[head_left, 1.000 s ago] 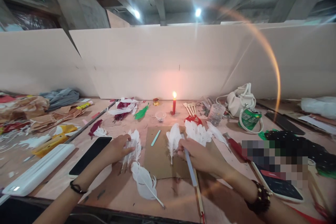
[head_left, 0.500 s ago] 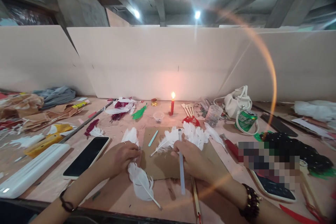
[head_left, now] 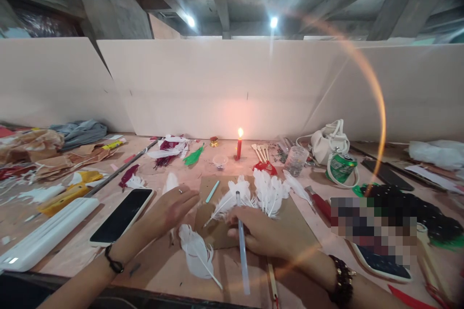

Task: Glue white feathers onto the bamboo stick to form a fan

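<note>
My right hand is closed around a translucent glue stick with a darkened upper tip, over a piece of brown cardboard. Fingers stretched out, my left hand is low over the table at the cardboard's left edge. A white feather shows behind its fingers, partly hidden. Nearer to me lies another white feather, its quill pointing toward the front edge. On the cardboard, beyond my right hand, rest a loose white feather and a fan-like cluster of white feathers.
A lit red candle stands upright behind the cardboard. Phones lie on both sides. A pale green strip is on the cardboard. At the right are a plastic cup, a green can and a white bag.
My left hand has opened from a pinch and its fingers now stretch out. My right hand has shifted left and slightly toward me with the glue stick.
</note>
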`<move>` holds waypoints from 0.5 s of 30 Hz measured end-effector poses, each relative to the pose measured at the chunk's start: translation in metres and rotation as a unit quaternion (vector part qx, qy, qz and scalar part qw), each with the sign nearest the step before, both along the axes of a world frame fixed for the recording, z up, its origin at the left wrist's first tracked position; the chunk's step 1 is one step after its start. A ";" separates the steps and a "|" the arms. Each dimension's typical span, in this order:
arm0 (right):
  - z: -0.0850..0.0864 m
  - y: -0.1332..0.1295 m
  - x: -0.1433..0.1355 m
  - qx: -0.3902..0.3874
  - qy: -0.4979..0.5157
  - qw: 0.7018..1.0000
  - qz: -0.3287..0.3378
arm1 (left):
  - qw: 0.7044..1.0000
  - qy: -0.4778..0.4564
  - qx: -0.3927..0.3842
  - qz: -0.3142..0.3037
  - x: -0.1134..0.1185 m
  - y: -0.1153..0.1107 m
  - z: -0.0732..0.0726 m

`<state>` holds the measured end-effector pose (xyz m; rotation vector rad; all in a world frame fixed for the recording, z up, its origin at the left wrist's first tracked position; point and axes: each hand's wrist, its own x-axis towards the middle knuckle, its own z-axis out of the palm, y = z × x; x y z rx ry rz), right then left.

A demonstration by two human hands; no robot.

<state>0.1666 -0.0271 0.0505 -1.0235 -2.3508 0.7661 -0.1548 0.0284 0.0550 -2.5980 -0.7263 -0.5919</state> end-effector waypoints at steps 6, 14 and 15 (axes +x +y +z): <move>0.003 0.002 0.005 -0.065 0.191 0.974 -0.104 | 0.995 -0.056 0.066 -0.049 0.038 -0.010 0.033; 0.030 0.005 0.023 -0.116 0.259 0.952 -0.117 | 0.954 0.128 0.139 -0.235 0.114 -0.043 0.035; 0.031 0.006 0.025 -0.105 0.258 0.952 -0.127 | 0.951 0.138 0.127 -0.246 0.120 -0.044 0.034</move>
